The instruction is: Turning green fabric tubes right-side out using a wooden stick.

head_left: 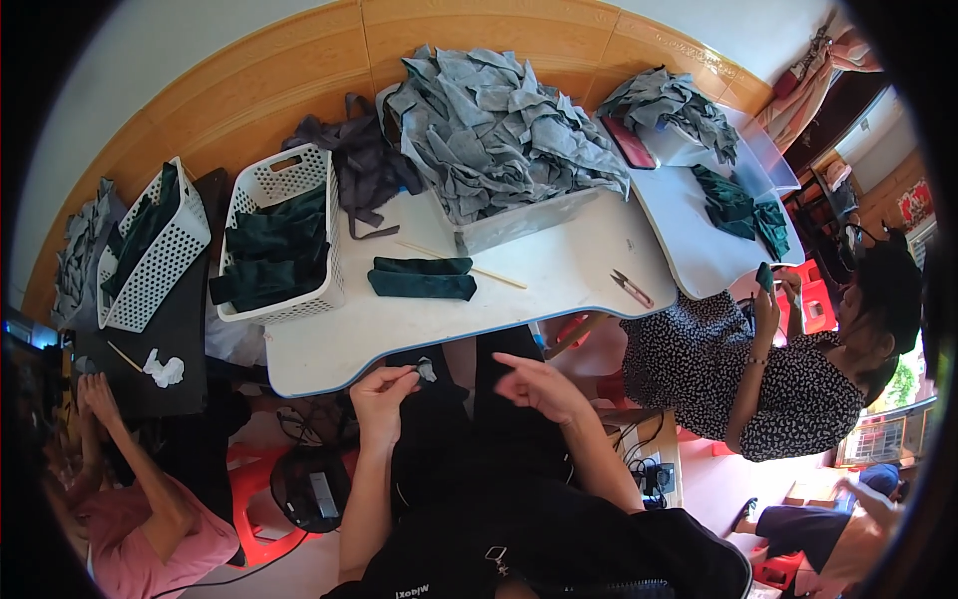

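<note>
While our left hand (382, 397) pinches a small grey scrap (427, 370) between thumb and finger just off the near edge of the white table (569, 255), our right hand (544, 387) sits apart to its right, index stretched out, blurred; we can't tell if it grips anything. On top we see 2 dark green fabric pieces (422, 280) side by side, a thin stick (502, 280) next to them, snips (632, 289) to the right, a white basket (261, 179) of green fabric (277, 245) at left, a clear bin (529, 228) heaped with grey cloth (509, 135)
</note>
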Motion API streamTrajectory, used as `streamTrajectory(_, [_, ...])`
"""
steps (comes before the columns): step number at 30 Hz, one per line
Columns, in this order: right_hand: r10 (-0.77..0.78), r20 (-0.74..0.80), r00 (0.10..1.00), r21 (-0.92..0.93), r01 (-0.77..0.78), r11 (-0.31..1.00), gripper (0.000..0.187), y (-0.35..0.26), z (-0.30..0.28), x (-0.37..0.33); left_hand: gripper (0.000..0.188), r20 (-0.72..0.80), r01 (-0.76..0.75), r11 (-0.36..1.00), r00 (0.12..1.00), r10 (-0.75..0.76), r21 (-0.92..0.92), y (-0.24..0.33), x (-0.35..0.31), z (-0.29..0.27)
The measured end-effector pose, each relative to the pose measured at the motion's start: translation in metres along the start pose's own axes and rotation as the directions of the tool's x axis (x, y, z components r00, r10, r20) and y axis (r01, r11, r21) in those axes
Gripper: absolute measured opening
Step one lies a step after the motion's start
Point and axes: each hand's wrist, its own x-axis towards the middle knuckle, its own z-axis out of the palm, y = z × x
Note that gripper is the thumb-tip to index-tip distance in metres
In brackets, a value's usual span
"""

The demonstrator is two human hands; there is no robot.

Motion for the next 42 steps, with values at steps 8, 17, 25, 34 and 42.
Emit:
streamTrajectory(8, [-0.06,-0.443,0.894,-0.262,-0.065,0.963,0.022,-0.026,0.024,0.028,0.011,-0.02,-0.047,0.993,0.999,0.05,0.104,0.022,0.028,0.0])
streamTrajectory(17, [-0.725,-0.131,0.676,-0.986,-0.013,0.166,0.025,-0.095,0.047,0.074,0.065,-0.102,-0.132,0.898,0.976,0.192,0.419,0.017,0.064,0.006])
streamTrajectory(25, [-0.9,0.283,0.332,-0.937,-0.105,-0.333,0.02,-0.208,0.027,0.156,0.062,0.064,-0.258,0.823,0.963,0.262,0.506,0.009,0.01,0.018])
streamTrajectory(34, [-0.925,-0.131,0.358,-0.82,0.486,0.304,0.016,-0.261,0.066,0.185,0.032,0.179,-0.285,0.84,0.957,0.226,0.461,0.032,0.005,0.021])
streamTrajectory(42, [-0.571,-0.185,0.8,-0.528,0.41,0.744,0.018,-0.162,0.112,0.115,0.022,0.02,-0.528,0.836,0.847,0.531,0.151,0.093,0.03,0.071])
